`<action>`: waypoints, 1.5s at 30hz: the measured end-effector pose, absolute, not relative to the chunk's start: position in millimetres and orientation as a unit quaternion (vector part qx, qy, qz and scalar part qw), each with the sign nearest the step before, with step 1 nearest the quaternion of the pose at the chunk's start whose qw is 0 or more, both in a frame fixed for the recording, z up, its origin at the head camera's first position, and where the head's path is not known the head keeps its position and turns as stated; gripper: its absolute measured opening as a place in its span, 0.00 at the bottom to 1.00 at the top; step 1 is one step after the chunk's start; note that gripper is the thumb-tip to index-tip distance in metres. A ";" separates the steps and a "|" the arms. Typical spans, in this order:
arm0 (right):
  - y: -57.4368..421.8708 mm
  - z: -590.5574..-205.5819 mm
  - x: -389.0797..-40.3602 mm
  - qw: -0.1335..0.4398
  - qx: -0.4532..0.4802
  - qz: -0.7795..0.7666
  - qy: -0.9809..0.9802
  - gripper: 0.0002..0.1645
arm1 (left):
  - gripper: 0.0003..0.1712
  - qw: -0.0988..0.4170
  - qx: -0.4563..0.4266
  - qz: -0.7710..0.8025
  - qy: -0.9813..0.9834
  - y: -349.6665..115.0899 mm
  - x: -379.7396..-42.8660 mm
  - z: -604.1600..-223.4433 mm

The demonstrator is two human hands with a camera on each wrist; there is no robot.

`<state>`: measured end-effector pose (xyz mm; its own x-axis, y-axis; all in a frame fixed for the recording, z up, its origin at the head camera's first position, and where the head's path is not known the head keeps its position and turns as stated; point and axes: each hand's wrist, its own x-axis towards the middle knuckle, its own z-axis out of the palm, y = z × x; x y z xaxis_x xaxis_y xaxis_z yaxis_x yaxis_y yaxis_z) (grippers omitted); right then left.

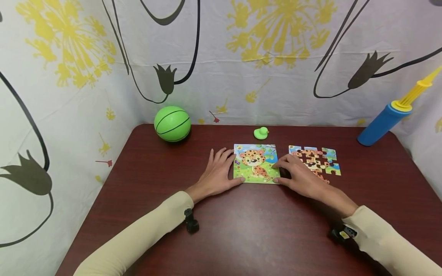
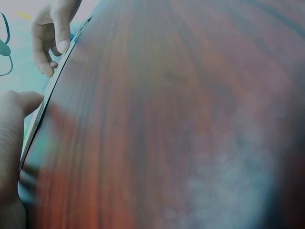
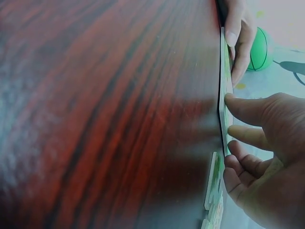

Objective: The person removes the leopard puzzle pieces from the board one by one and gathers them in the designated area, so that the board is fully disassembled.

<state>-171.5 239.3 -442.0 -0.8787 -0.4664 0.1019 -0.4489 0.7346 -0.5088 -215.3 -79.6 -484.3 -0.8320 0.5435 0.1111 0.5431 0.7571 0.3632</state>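
A square leopard-cub picture board [image 1: 253,170] lies flat on the table between the two hands. My left hand [image 1: 217,177] is at its left side, fingers extended along the edge and thumb touching the lower left corner. On the other side, my right hand [image 1: 304,177] rests its thumb near the lower right corner and a fingertip on the picture's right part. In the right wrist view, the thumb and fingers of the right hand [image 3: 271,138] meet the board [image 3: 224,90] edge-on. Puzzle pieces [image 1: 312,165] with a matching leopard print lie beyond the right hand, partly joined and partly hidden by it.
A small green rubber duck [image 1: 261,133] sits behind the board. At the back left is a green ball [image 1: 172,124]; at the back right stands a blue and yellow hand pump [image 1: 385,122], leaning. The dark wooden table [image 1: 238,230] meets a patterned curtain [image 1: 214,69] behind.
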 end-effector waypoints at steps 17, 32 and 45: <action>235.9 -441.6 -173.9 0.015 -0.247 -0.269 0.931 0.17 | 0.54 -0.008 0.289 0.176 0.941 -78.0 -213.8 -484.6; 236.5 -441.4 -175.1 0.005 -0.242 -0.289 0.926 0.14 | 0.55 -0.007 0.289 0.174 0.941 -78.1 -214.7 -486.8; 234.4 -441.0 -174.6 -0.031 -0.227 -0.344 0.911 0.05 | 0.54 -0.007 0.289 0.176 0.941 -77.9 -214.9 -486.9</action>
<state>-174.6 234.4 -441.0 -0.8947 -0.3927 0.2130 -0.4355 0.6604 -0.6117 -214.9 -77.9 -486.9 -0.8327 0.5416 0.1154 0.5467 0.7707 0.3274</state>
